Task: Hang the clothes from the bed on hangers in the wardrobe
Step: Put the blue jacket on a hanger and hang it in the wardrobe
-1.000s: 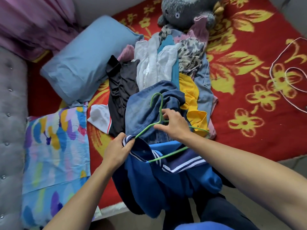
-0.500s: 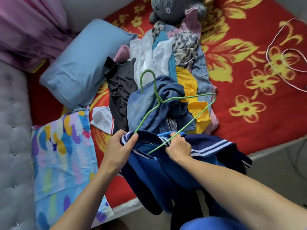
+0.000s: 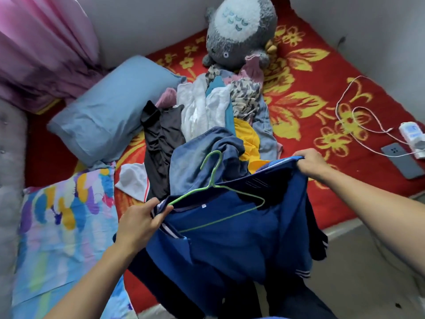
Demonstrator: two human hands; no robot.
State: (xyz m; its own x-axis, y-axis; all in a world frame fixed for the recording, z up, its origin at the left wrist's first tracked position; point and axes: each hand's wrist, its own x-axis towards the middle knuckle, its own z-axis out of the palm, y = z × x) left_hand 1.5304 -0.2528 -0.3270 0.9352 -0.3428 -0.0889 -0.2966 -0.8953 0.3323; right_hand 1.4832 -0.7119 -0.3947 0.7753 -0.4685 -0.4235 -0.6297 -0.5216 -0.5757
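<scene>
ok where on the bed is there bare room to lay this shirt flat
The widest bare patch is the red blanket between the clothes pile and the white cable. The middle is crowded with the pile, the left with the blue pillow and patterned pillow, the far right with the phone.

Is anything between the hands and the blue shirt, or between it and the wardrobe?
Nothing visible: the left hand and right hand grip the blue shirt directly, the green hanger lying on it. The wardrobe is out of view.
</scene>
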